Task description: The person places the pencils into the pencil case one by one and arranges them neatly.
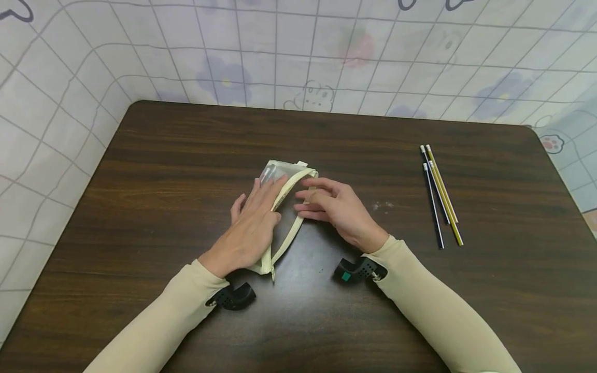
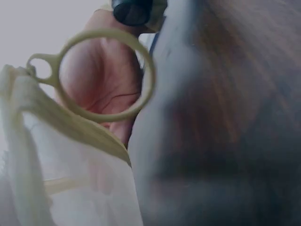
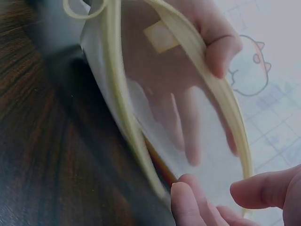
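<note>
Fingers of our left hand (image 1: 249, 225) pinch the clear pouch (image 1: 292, 233); our right hand (image 1: 342, 207) has its kinda spread at the pouch's mouth.

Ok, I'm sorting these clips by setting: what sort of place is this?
Probably an indoor tabletop workspace, though home or studio is unclear: a dark wood-grain table, a cartoon-printed grid backdrop beyond it, and pencils lying at right.
</note>
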The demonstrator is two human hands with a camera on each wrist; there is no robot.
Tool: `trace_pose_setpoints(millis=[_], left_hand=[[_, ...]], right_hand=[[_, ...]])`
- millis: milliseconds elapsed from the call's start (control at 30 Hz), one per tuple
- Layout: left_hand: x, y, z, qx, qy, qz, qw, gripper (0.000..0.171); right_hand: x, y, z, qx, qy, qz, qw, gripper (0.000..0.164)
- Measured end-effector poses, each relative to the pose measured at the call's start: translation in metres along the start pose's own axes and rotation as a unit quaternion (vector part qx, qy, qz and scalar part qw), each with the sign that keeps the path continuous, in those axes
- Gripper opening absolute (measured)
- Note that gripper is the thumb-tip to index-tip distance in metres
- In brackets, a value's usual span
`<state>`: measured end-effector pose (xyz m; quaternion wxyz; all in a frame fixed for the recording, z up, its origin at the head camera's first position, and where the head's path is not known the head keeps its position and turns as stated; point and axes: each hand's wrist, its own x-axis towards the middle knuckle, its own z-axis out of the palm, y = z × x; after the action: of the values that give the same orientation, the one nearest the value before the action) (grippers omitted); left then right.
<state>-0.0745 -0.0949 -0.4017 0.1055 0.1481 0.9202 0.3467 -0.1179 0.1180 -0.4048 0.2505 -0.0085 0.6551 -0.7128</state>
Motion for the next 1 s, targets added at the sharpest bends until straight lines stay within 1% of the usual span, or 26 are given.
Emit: trace_pose_setpoints(millis=[133, 200, 400, 533, 633, 767, 900, 1000], left_hand=[[-0.001, 0.002, -0.004, -0.005, 0.01, 0.004, 0.9999, 0.068], [0.0, 0.001, -0.004, -0.008, 0.012, 0.007, 0.9999, 0.069], [0.003, -0.001, -0.005, -0.023, 0.025, -0.001, 0.9994, 0.069], [0.004, -0.002, -0.004, -0.023, 0.024, 0.005, 0.9994, 0.069], [0.003, -0.003, -0.003, -0.025, 0.024, 0.011, 0.9993, 0.068], [0.004, -0.004, -0.001, -0.028, 0.023, 0.009, 0.9993, 0.068], [0.004, -0.006, 0.001, -0.029, 0.02, 0.003, 0.9994, 0.068], [0.004, -0.006, 0.003, -0.028, 0.022, 0.004, 0.9994, 0.068]], right_hand=[[-0.001, -0.003, -0.002, -0.002, 0.008, -0.015, 1.0, 0.039], [-0.001, -0.005, -0.004, -0.002, 0.013, -0.023, 1.0, 0.037], [-0.005, -0.012, -0.012, 0.0, 0.033, -0.047, 0.998, 0.034], [-0.008, -0.019, -0.021, -0.004, 0.045, -0.058, 0.997, 0.033], [-0.013, -0.024, -0.032, -0.008, 0.057, -0.062, 0.996, 0.03], [-0.019, -0.029, -0.052, -0.004, 0.08, -0.071, 0.994, 0.026], [-0.028, -0.03, -0.076, 0.024, 0.099, -0.092, 0.991, 0.029], [-0.037, -0.032, -0.094, 0.05, 0.112, -0.11, 0.986, 0.025]])
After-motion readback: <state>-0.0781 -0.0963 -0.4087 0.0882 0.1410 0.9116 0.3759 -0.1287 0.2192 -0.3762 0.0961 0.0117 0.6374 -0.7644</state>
